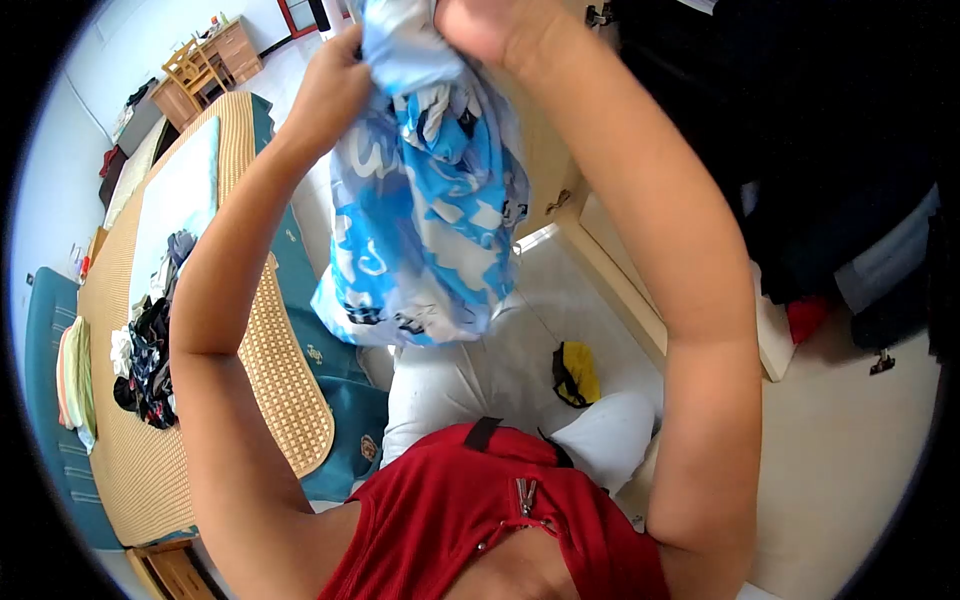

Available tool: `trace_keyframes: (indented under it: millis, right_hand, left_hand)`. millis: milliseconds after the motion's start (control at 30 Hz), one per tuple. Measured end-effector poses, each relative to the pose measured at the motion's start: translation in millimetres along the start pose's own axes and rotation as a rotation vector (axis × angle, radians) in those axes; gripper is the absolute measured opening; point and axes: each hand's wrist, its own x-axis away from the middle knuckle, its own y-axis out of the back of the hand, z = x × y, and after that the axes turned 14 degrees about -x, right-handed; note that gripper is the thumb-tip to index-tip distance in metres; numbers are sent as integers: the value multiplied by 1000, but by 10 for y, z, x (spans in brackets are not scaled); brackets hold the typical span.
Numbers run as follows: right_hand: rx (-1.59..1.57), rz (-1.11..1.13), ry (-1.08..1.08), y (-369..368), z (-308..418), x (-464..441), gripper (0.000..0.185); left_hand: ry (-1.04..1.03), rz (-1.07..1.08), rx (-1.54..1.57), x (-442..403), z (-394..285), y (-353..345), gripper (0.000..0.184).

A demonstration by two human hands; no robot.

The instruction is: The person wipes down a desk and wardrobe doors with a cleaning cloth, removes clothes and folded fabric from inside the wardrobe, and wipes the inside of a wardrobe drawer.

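Observation:
A blue-and-white patterned garment with white and dark lettering hangs in front of me, its lower end loose above my legs. My left hand is closed on its upper left edge. My right hand is at its upper right, partly blurred and near the top of the view. The fingers of that hand are largely hidden, and I cannot make out how they meet the cloth. The garment's top runs out of view.
On my left, a bed with a woven mat holds a pile of dark clothes and a striped pillow. To my right, an open wardrobe holds dark hanging clothes. A yellow-and-black item lies on the floor near my feet.

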Motion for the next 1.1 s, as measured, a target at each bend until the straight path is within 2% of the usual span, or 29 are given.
trace_keyframes:
  millis: [67,100,133,167,200,233,333,367,433,500,567,667,700,767,800,833,867,900,967,1000,1067,1100]
  right_hand:
    - [143,-30,-73,-54,-112,216,31]
    - [284,27,-20,-65,-147,343,32]
    - [424,83,34,-32,-145,456,34]
    - [471,88,1,105,-110,551,44]
    - [520,93,-33,293,-90,682,63]
    - [565,95,-68,474,-105,804,84]
    - [734,2,-139,888,-280,1094,108]
    - [890,-14,-158,988,-369,1221,108]
    - [787,51,-379,1097,-558,1488,105]
    - [963,-13,-619,1299,-850,1740,93]
    - [1118,171,-1007,1225,-975,1897,70]
    - [1034,152,-1022,1639,-1373,2171,52]
    - [1265,96,-1069,1441,-1174,2088,50]
    - [946,-103,-731,1848,-850,2207,44]
    - [1021,-251,-580,2038,-626,2210,40]
    - [962,-268,-410,2134,-303,2075,38]
    - [1030,-310,-275,2196,61,2012,35]
    - [1072,-514,-220,1801,352,1905,33]
    - [1228,-542,12,1623,830,1657,34]
    - [1262,-513,171,1551,987,1526,34]
    - [1387,-565,89,1331,1359,1329,37]
    - [1338,-572,35,1245,1520,1272,40]
  left_hand:
    - [271,-41,480,18,-193,65,26]
    - [283,3,580,-43,-1,143,27]
    - [304,-4,534,-114,212,280,27]
    - [289,-74,559,-158,278,417,30]
    - [275,-144,586,-207,248,551,32]
    - [224,-110,661,-250,169,629,32]
    - [84,-12,883,-379,-99,917,31]
    - [33,16,954,-421,-183,1030,31]
    - [-42,37,1017,-495,-277,1201,32]
    - [-48,-84,908,-600,-133,1406,34]
    - [-23,-237,754,-709,120,1648,36]
    - [88,-480,435,-851,814,2145,40]
    - [129,-551,328,-853,1051,2304,41]
    - [267,-650,153,-788,1624,2701,43]
    - [338,-683,102,-672,1879,2881,44]
    - [402,-710,64,-542,2108,3026,45]
    - [484,-710,96,-358,2268,3141,41]
    - [565,-712,125,-172,2432,3264,38]
    - [594,-687,-50,124,2424,3076,40]
    - [650,-671,-107,199,2756,3215,40]
    - [577,-614,-227,331,3223,3380,41]
    - [661,-640,-306,387,3202,3353,41]
